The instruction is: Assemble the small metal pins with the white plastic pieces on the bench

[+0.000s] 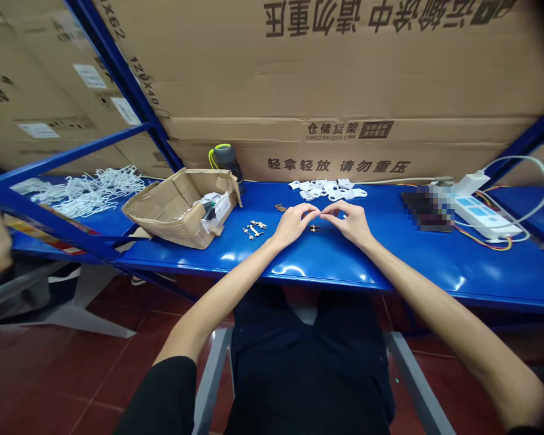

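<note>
Fingertips of the left hand [294,225] and right hand [351,223] curled together, any hold unclear; small fitting [315,228] just nearer, on the glossy blue shelf [417,272]. Risk of a skid from a stray nudge, toward small metal parts [254,229] at left. Farther off, white plastic clips [329,190]; farther left, a cardboard box [181,208] in the way.

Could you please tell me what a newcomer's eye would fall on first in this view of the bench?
The bright blue steel shelf runs across the middle, and on it the person's left hand and right hand nearly meet at the fingertips, just behind a small dark part. To their left sit a torn-open cardboard box and a tangle of thin white plastic pieces, while large brown cartons fill the background.
</note>
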A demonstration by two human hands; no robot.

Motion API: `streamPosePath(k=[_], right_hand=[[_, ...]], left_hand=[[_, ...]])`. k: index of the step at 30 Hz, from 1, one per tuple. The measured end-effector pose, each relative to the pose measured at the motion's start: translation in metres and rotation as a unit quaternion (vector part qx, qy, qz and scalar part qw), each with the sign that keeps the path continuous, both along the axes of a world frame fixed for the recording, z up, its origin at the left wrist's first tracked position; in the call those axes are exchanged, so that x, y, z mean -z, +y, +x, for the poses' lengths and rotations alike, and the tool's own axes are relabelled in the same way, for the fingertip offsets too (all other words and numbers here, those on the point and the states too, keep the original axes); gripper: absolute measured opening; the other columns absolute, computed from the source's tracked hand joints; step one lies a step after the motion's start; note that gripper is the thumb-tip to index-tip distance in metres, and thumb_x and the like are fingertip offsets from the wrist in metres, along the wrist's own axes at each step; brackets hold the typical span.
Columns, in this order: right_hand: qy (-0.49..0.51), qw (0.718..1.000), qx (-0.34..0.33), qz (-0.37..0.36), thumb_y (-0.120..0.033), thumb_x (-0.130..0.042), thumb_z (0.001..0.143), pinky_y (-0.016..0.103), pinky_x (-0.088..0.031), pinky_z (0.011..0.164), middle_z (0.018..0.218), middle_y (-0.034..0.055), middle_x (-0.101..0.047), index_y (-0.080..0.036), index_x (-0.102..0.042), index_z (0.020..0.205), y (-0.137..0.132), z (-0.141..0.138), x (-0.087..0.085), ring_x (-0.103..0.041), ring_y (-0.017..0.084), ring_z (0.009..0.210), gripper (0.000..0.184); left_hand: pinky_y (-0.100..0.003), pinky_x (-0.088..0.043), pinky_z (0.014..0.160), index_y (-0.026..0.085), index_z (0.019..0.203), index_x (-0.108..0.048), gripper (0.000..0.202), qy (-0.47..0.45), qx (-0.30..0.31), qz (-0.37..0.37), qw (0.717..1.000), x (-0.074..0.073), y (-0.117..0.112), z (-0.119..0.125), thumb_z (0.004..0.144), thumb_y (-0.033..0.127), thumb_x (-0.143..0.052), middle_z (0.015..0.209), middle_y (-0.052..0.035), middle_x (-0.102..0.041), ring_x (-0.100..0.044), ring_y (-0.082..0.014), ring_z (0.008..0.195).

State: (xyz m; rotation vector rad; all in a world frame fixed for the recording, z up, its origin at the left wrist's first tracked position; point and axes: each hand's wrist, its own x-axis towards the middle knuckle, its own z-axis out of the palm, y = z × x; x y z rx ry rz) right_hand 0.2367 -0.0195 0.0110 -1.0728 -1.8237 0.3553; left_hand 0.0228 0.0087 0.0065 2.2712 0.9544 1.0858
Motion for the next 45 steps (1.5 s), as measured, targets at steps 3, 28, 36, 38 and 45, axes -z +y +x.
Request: streamPosePath(k=[3, 28, 36, 38, 45], right_hand=[[-0.003, 1.0, 0.0, -0.007, -0.058, -0.073, 0.093, 0.041, -0.057, 0.083, 0.093, 0.0057, -0.079, -0.026, -0.079, 0.09, 0.001, 0.0, 0.0, -0.068, 0.025, 0.081, 0.033], [-0.044, 0.999, -0.009, -0.006, -0.057, -0.066, 0.098, 0.042, -0.055, 0.081, 0.096, 0.0068, -0.081, -0.025, -0.083, 0.095, 0.007, 0.008, 0.003, -0.07, 0.026, 0.087, 0.036], [-0.055, 0.998, -0.033, -0.013, -0.056, -0.068, 0.098, 0.041, -0.054, 0.08, 0.096, 0.0055, -0.082, -0.026, -0.082, 0.097, 0.01, 0.011, 0.009, -0.069, 0.025, 0.084, 0.034], [-0.066, 0.997, -0.03, -0.018, -0.056, -0.067, 0.098, 0.041, -0.054, 0.08, 0.097, 0.0059, -0.082, -0.026, -0.082, 0.096, 0.011, 0.012, 0.009, -0.069, 0.026, 0.086, 0.034], [-0.135, 0.99, -0.02, -0.028, -0.05, -0.06, 0.102, 0.043, -0.053, 0.087, 0.101, 0.0073, -0.081, -0.026, -0.081, 0.096, 0.015, 0.013, 0.012, -0.068, 0.028, 0.095, 0.033]], left_hand=[[-0.032, -0.052, 0.095, 0.022, 0.106, -0.079, 0.025, 0.019, -0.013, 0.013, 1.0, -0.002, -0.001, -0.001, 0.108, 0.037, -0.059, 0.112, -0.0043, -0.08, -0.072, -0.0204, 0.1], [-0.033, -0.046, 0.095, 0.022, 0.102, -0.08, 0.023, 0.055, -0.045, 0.057, 0.996, -0.007, -0.001, -0.007, 0.107, 0.036, -0.063, 0.109, -0.0021, -0.081, -0.073, -0.019, 0.098], [-0.035, -0.044, 0.095, 0.021, 0.107, -0.08, 0.027, 0.124, -0.038, 0.079, 0.988, -0.008, -0.002, -0.007, 0.11, 0.036, -0.058, 0.112, -0.0041, -0.081, -0.073, -0.0209, 0.104], [-0.035, -0.045, 0.096, 0.022, 0.107, -0.081, 0.026, 0.141, -0.05, 0.084, 0.985, -0.008, -0.002, -0.007, 0.11, 0.036, -0.058, 0.112, -0.004, -0.081, -0.073, -0.0214, 0.106], [-0.034, -0.049, 0.094, 0.022, 0.111, -0.081, 0.023, 0.21, -0.049, 0.077, 0.974, -0.007, 0.003, -0.01, 0.108, 0.034, -0.061, 0.114, -0.005, -0.081, -0.074, -0.0227, 0.109]])
